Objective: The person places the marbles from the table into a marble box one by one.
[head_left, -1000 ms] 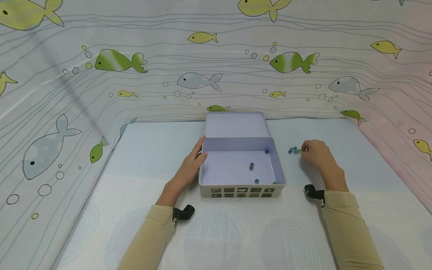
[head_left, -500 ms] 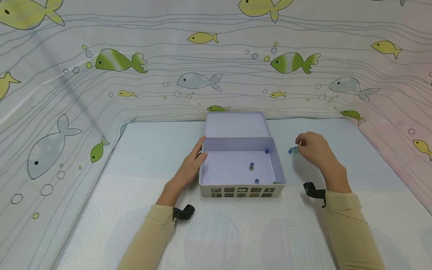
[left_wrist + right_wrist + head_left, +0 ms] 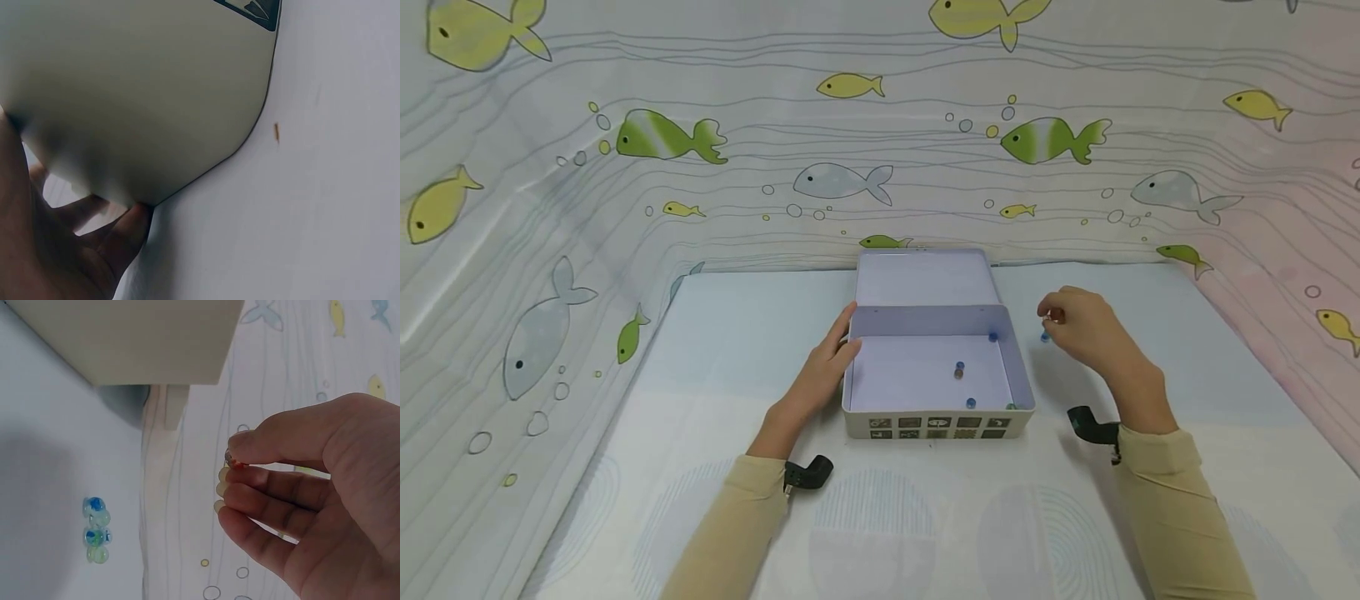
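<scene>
An open tin box point(image 3: 936, 423) with its lid point(image 3: 927, 279) tipped back stands on the table. My left hand point(image 3: 820, 371) grips its left wall, thumb at the rim; in the left wrist view the fingers point(image 3: 128, 234) meet the box's side. Several glass marbles point(image 3: 971, 402) lie scattered on the box floor, mostly to the right. My right hand point(image 3: 1090, 329) is raised to the right of the box. In the right wrist view its thumb and forefinger pinch a clear marble point(image 3: 235, 460) with an orange-red core. Several more marbles point(image 3: 95, 537) lie clustered on the table nearby.
A pale cloth point(image 3: 880, 517) with faint printed circles covers the table. A fish-patterned curtain point(image 3: 925, 183) rises behind and along both sides. Each wrist carries a small black camera point(image 3: 1093, 427).
My right hand has lifted off the table marbles and shifted left towards the box, a marble pinched in its fingers. The left hand and box stay still.
</scene>
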`<state>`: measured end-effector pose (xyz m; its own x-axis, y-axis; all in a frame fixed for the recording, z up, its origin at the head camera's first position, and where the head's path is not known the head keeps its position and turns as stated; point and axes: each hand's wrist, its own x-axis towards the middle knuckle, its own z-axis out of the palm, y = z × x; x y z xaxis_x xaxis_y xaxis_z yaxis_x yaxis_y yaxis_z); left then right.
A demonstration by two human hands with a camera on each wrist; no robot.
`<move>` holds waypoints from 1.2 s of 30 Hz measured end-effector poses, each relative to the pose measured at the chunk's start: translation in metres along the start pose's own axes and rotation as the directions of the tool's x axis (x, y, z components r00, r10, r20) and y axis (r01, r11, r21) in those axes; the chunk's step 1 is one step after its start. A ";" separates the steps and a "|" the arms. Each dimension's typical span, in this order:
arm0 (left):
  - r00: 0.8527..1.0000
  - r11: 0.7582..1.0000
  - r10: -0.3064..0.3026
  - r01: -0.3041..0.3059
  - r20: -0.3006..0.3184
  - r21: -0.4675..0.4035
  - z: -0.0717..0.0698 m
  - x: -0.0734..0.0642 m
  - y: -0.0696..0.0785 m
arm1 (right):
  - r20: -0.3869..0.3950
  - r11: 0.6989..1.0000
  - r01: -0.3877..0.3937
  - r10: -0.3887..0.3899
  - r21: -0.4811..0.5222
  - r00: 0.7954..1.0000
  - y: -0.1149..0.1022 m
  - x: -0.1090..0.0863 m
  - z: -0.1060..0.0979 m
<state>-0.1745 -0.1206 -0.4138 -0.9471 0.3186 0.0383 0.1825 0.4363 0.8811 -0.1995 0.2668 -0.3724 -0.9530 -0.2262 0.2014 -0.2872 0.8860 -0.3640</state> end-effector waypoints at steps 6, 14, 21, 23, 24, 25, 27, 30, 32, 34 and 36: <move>1.000 1.000 -0.002 0.002 -0.004 0.006 0.001 0.000 -0.002 | -0.017 0.998 0.062 -0.062 -0.010 0.998 -0.007 0.001 0.005; 1.000 1.000 0.007 -0.007 -0.020 -0.005 0.005 0.014 -0.033 | -0.036 0.992 0.124 -0.124 -0.013 0.992 -0.022 0.001 0.011; 0.999 1.000 0.016 -0.016 -0.052 0.010 0.008 0.020 -0.047 | -0.029 0.983 0.183 -0.183 0.012 0.983 -0.030 0.003 0.019; 0.998 1.000 0.018 -0.018 -0.056 0.012 0.009 0.020 -0.046 | -0.022 0.981 0.192 -0.191 0.016 0.981 -0.032 0.003 0.022; 0.998 1.000 0.020 -0.019 -0.056 0.013 0.009 0.021 -0.046 | -0.022 0.980 0.197 -0.196 0.015 0.980 -0.033 0.003 0.022; 0.998 1.000 0.020 -0.020 -0.058 0.014 0.009 0.021 -0.046 | -0.021 0.980 0.200 -0.200 0.011 0.980 -0.034 0.003 0.023; 0.998 1.000 0.022 -0.022 -0.057 0.012 0.009 0.021 -0.045 | -0.025 0.979 0.203 -0.203 0.000 0.979 -0.035 0.003 0.024; 0.998 1.000 0.024 -0.023 -0.055 0.010 0.009 0.021 -0.045 | -0.032 0.979 0.203 -0.203 -0.011 0.979 -0.038 0.003 0.026; 0.998 1.000 0.027 -0.027 -0.051 0.007 0.008 0.020 -0.045 | -0.026 0.980 0.200 -0.200 -0.008 0.979 -0.041 0.004 0.027; 0.999 1.000 0.017 -0.017 -0.039 0.002 0.007 0.018 -0.038 | -0.015 0.980 0.197 -0.197 -0.004 0.980 -0.043 0.004 0.028; 1.000 1.000 0.006 -0.006 -0.027 0.002 0.005 0.012 -0.025 | -0.002 0.981 0.196 -0.196 0.001 0.981 -0.045 0.005 0.029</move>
<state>-0.1893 -0.1239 -0.4377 -0.9528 0.2984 0.0567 0.1889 0.4360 0.8799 -0.1937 0.2138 -0.3816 -0.8781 -0.3947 0.2703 -0.4684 0.8243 -0.3180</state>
